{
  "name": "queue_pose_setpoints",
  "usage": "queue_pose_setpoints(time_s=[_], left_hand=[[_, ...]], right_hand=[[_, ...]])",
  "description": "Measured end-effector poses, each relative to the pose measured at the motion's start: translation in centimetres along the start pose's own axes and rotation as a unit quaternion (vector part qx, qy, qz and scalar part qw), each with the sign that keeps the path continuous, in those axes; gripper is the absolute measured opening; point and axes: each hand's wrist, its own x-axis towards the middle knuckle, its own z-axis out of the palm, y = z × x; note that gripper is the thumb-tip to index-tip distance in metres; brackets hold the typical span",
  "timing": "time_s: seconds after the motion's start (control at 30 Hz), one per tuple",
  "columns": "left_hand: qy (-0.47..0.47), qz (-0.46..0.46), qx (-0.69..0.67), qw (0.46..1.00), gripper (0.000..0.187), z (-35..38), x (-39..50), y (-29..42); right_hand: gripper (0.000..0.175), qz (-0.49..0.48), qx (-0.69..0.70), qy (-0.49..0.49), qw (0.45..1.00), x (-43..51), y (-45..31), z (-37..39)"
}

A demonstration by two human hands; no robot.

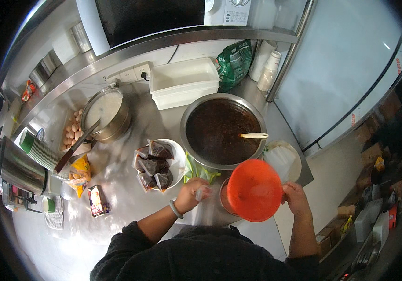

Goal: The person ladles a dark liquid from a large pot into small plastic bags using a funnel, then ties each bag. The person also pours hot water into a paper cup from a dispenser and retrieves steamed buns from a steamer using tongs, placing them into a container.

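Observation:
My right hand (295,197) grips the edge of a round orange plastic vessel (255,191), perhaps a bowl or a wide funnel. It is tilted over a round container (225,197), mostly hidden beneath it. In my left hand (192,195) is a thin clear plastic bag (201,207), hanging over the counter's front edge. Just beyond, a wide steel basin (185,137) holds dark brown sauce (218,130), with a pale handle (254,135) sticking out. Left of it, a white bowl (179,161) holds several filled sauce bags (154,167).
A green-and-yellow packet (197,170) lies beside the basin. A round tub with plastic over it (287,161) stands at right. White bins (185,87) stand behind. Further left are a pot of pale liquid (104,109) with a ladle, eggs (72,131), stacked cups (41,152) and a phone (96,201).

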Motion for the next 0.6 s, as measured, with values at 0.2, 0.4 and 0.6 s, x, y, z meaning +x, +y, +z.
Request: queue_pose_setpoints(time_s=[0.2, 0.4, 0.6], left_hand=[[-0.026, 0.059, 0.080, 0.995, 0.018, 0.0, 1.2, 0.2], [0.014, -0.085, -0.234, 0.968, 0.028, 0.4, 1.2, 1.1], [0.011, -0.084, -0.112, 0.990, 0.027, 0.0, 1.2, -0.3]], right_hand=[[0.022, -0.023, 0.153, -0.063, 0.986, 0.9, -2.3, 1.9], [0.022, -0.013, 0.022, -0.131, 0.991, 2.8, -1.1, 7.2], [0.020, -0.139, -0.214, -0.098, 0.962, 7.3, -1.5, 8.5]])
